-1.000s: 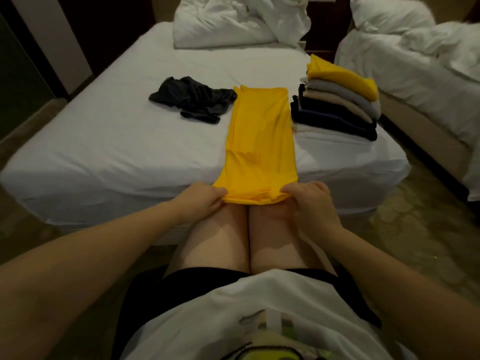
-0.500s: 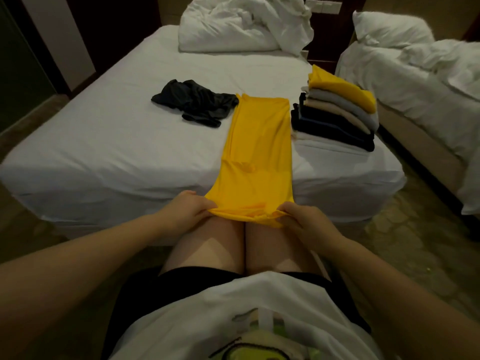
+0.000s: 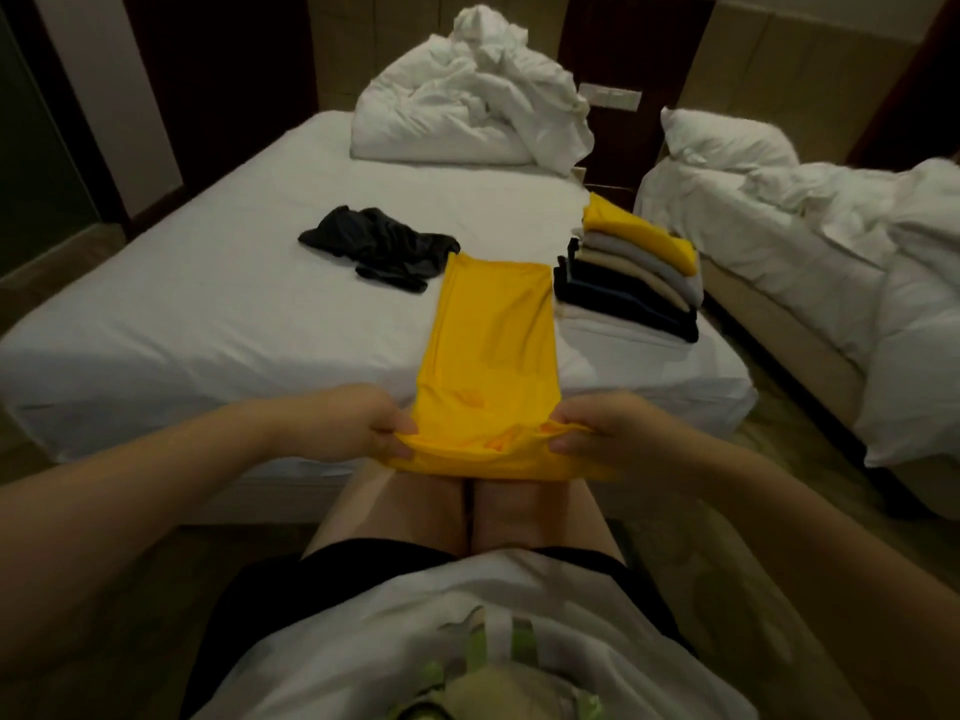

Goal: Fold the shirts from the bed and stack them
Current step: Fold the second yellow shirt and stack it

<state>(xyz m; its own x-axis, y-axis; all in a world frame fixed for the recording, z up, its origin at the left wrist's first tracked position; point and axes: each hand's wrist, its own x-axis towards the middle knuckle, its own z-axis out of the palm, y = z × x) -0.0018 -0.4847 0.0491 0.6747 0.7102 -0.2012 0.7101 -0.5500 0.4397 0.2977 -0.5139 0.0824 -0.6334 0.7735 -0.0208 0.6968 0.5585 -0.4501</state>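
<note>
I have both hands on the yellow shirt (image 3: 493,345), which is folded into a long narrow strip. It lies lengthwise on the near part of the white bed (image 3: 208,324), and its near end is lifted off the mattress edge above my knees (image 3: 467,511). Left hand (image 3: 363,423) pinches the near left corner, thumb on top, fingers (image 3: 395,449) curled under the hem, grip tight. Right hand (image 3: 597,433) does the same on the near right corner, with the cloth bunched between the thumb and the curled fingertips (image 3: 563,446). Neither hand is loose, and both clamp fabric only. The hem sags a little between the two grips. The far end of the strip is flat on the sheet. It sits between the crumpled black shirt (image 3: 379,246) on its left and the stack of folded shirts (image 3: 634,283) on its right. It is just beside both, and I cannot tell if it touches them. The stack is near the right edge of the bed, dark shirts low, beige and grey above, and a folded yellow shirt (image 3: 639,236) on top. The stack leans a bit. A rumpled white duvet (image 3: 467,116) is heaped at the head of the bed. A second bed (image 3: 831,241) with a pillow (image 3: 727,142) stands to the right across a narrow gap. A white printed T-shirt (image 3: 467,641) and black shorts (image 3: 363,558) fill the bottom of the view.
</note>
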